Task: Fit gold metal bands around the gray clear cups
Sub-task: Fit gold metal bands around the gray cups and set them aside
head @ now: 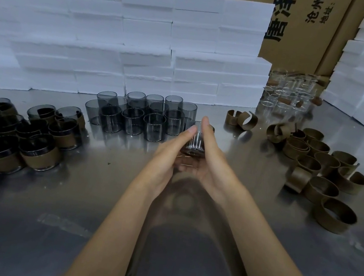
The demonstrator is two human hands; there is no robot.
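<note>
Now holding one gray clear cup (196, 140) above the steel table (68, 227), pressed between left hand (168, 157) and right hand (209, 156), fingers fairly straight along its sides, possibly curled beneath. Bare gray cups (142, 115) clustered just behind; loose gold bands (321, 165) to the right; banded cups (11, 136) at left.

Gray cup (195, 143) held between left hand (168, 157) and right hand (211, 158), fingers straight. Gold bands (320, 168) right of right hand; banded cups (10, 140) left of left hand.
</note>
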